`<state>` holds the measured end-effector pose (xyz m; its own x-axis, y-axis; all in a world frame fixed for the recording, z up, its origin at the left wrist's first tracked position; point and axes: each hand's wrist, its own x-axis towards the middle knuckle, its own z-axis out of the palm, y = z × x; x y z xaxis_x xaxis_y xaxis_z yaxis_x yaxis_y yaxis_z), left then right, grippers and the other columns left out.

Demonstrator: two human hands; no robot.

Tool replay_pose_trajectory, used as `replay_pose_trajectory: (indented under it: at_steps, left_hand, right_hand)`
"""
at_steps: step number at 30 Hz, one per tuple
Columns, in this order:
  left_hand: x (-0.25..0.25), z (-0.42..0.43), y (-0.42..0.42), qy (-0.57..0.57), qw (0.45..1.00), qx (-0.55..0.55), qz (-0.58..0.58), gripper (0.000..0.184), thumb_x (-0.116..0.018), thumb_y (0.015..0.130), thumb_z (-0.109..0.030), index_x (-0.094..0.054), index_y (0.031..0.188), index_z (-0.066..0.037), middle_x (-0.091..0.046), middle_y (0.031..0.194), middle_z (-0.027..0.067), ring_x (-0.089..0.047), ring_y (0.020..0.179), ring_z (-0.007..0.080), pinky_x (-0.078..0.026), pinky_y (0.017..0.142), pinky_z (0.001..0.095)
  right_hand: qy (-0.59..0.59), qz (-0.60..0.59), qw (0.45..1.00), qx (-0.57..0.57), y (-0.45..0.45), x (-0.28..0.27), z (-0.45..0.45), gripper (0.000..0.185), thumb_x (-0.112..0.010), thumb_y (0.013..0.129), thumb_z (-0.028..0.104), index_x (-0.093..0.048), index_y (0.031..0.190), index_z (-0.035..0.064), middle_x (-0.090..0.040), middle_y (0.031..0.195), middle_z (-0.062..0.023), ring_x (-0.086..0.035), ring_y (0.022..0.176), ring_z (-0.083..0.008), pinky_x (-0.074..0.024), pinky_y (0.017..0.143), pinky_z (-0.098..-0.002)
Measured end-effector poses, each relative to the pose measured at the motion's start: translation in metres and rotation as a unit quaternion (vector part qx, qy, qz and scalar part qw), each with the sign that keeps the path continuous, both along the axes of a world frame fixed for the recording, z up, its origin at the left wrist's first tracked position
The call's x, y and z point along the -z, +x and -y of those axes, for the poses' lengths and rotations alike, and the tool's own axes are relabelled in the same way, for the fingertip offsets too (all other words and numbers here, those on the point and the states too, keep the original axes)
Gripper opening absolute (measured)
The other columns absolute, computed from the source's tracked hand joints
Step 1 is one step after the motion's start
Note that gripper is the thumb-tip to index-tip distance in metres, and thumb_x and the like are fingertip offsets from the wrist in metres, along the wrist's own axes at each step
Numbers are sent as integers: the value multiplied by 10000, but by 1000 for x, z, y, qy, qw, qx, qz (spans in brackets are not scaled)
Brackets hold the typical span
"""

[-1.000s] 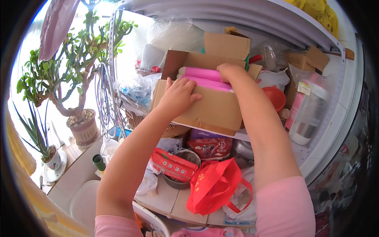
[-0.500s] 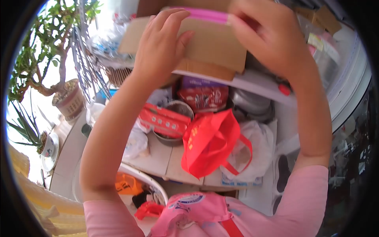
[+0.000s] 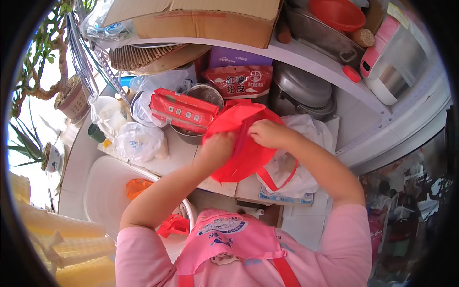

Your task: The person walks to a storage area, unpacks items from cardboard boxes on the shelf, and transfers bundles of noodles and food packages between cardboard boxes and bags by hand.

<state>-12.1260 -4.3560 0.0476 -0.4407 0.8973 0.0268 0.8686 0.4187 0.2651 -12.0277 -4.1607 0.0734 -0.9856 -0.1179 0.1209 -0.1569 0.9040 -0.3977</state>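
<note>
A red non-woven bag [image 3: 239,165] with a red strap sits at the front of the lower shelf, its mouth spread between my hands. My left hand [image 3: 220,147] is closed on the left side of the bag, its fingers partly hidden. On the other side, my right hand [image 3: 267,134] pinches the bag's edge. A darker pink strip shows in the bag's mouth; I cannot make out what it is. Behind my left hand, a red packet [image 3: 184,110] lies across a metal pot [image 3: 189,136]. White plastic bags [image 3: 306,138] lie right of the red bag.
Above stands a cardboard box [image 3: 205,28] on the upper shelf [image 3: 306,62], with a metal basin and a white appliance [image 3: 394,60]. A red food pouch [image 3: 239,81] and lidded pot [image 3: 303,91] stand behind. A white tub [image 3: 114,177] is at lower left, near potted plants.
Both hands have come down from the cardboard box, where they held a pink strip-like item, to the red bag. The view has tilted so the box sits higher and more shelf shows.
</note>
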Motion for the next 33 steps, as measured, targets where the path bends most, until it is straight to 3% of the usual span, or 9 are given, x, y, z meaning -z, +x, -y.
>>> replay_pose_trajectory:
  at_steps: [1, 5, 8, 9, 14, 21, 27, 30, 33]
  left_hand:
    - [9, 5, -13, 1, 1000, -20, -17, 335, -451, 846, -65, -489, 1178, -30, -621, 962, 199, -642, 880, 382, -541, 713, 487]
    - [39, 9, -29, 67, 990, -100, -78, 271, -513, 832, -101, -512, 1098, -48, -618, 958, 168, -666, 813, 334, -559, 622, 450]
    - [31, 12, -21, 39, 989, -133, -54, 379, -513, 822, -96, -470, 1197, -69, -604, 998, 186, -649, 867, 356, -554, 658, 457]
    - [28, 10, -19, 3, 991, -133, -28, 480, -508, 814, -89, -433, 1287, -86, -591, 1038, 204, -630, 923, 380, -548, 693, 465]
    - [18, 7, -4, -41, 991, -126, -37, 585, -721, 741, -234, -463, 1246, -93, -605, 1034, 142, -619, 971, 305, -510, 716, 459]
    - [31, 15, -2, 1, 993, -114, -37, 436, -675, 757, -176, -512, 1148, -74, -607, 987, 143, -620, 927, 312, -506, 693, 453]
    - [19, 19, 3, 27, 990, -121, -61, 301, -571, 774, -91, -564, 1073, -71, -611, 979, 131, -617, 930, 304, -489, 711, 477]
    - [1, 25, 11, -85, 994, -75, -9, 312, -581, 775, -121, -586, 1086, -95, -614, 993, 100, -604, 991, 277, -450, 829, 539]
    - [-6, 35, 21, -158, 985, 47, -54, 321, -575, 826, -166, -614, 1141, -119, -630, 1085, 74, -604, 1040, 262, -368, 925, 590]
  right_hand:
    - [-1, 2, 1000, -6, -8, 11, 3, 155, -555, 793, 132, -645, 809, 6, -642, 867, -218, -620, 808, -385, -490, 709, -452]
    - [106, 169, 980, 14, -20, 30, 12, 169, -549, 813, 128, -676, 863, 28, -662, 909, -196, -638, 896, -352, -508, 754, -454]
    - [322, 225, 919, -27, -23, 48, -2, 156, -558, 788, 88, -694, 864, 74, -678, 932, -162, -655, 911, -319, -528, 796, -426]
    - [325, 225, 918, -33, -26, 51, -1, 156, -558, 788, 88, -694, 864, 74, -678, 932, -162, -655, 911, -319, -528, 796, -426]
    - [286, 118, 942, -133, -29, 81, 0, 184, -523, 848, 123, -665, 950, 66, -656, 983, -120, -636, 942, -285, -512, 813, -411]
    - [351, 26, 901, -254, -20, 83, 5, 210, -530, 836, 154, -622, 1020, 112, -618, 1074, -60, -558, 1066, -244, -415, 946, -402]
    - [336, 92, 898, -267, -23, 56, 12, 307, -553, 795, 136, -600, 1098, 143, -595, 1103, -50, -568, 1061, -249, -433, 922, -405]
    - [343, 223, 896, -171, -32, 54, 12, 317, -538, 810, 134, -596, 1121, 161, -593, 1119, -54, -571, 1066, -244, -449, 897, -414]
    - [300, 42, 936, -181, -34, 79, -6, 309, -510, 833, 136, -595, 1129, 161, -605, 1098, -74, -580, 1065, -236, -460, 871, -420]
